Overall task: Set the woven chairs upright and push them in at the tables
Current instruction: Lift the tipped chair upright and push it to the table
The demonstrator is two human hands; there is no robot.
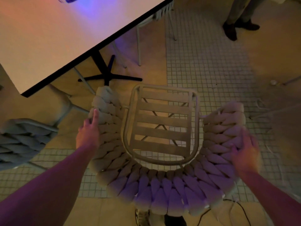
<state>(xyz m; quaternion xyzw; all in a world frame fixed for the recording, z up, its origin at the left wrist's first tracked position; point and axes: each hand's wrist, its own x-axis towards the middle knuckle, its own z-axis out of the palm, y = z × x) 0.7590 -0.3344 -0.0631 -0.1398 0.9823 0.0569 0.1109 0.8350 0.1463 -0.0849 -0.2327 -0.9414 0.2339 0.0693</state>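
Note:
A beige woven chair (162, 190) stands upright right below me, its curved braided back nearest me and its slatted seat (161, 121) facing away. My left hand (88, 132) grips the outer side of the chair's left arm, fingers pointing forward. My right hand (246, 154), blurred, lies over the braided right arm and holds it. The white table (48, 38) with a dark edge is ahead to the left. The chair's left arm tip is close to the table's corner, and the seat is outside the table.
The table's black cross base (107, 75) stands just ahead of the chair. A blue-grey woven chair (22, 141) is at my left. Thin legs of another chair (139, 46) show beyond the table. A person's shoes (232, 30) are at the far right. A cable (241, 207) crosses the floor.

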